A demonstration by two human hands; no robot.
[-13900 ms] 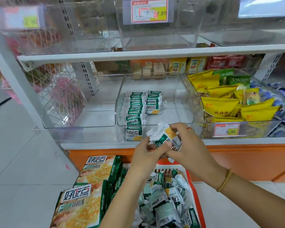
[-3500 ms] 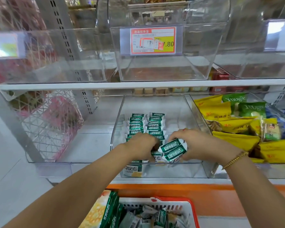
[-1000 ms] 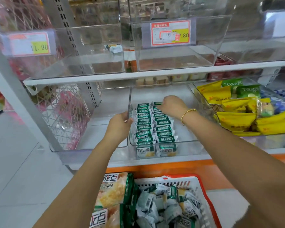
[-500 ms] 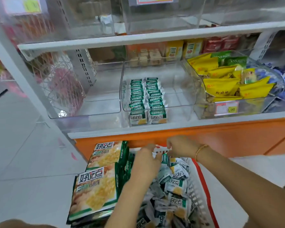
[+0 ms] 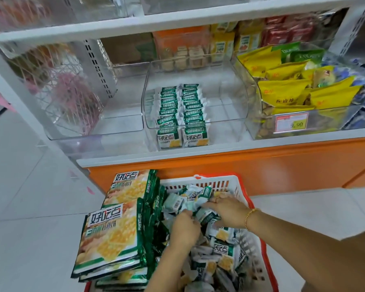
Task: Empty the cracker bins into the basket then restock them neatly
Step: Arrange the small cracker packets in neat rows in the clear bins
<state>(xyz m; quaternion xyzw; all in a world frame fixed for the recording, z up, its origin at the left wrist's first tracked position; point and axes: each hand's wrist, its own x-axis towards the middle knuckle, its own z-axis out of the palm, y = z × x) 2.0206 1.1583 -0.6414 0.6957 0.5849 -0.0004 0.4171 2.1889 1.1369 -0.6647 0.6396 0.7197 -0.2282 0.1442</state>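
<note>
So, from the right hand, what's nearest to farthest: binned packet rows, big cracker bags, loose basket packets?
1. Loose packets, under the right hand.
2. Big cracker bags, at its left.
3. Packet rows, up in the middle bin.

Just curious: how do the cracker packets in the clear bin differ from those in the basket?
The bin packets stand in two tidy rows; the basket packets lie jumbled. The bin packets are untouched; the left hand and right hand reach among the basket packets. Both share green, white and yellow wrappers.
</note>
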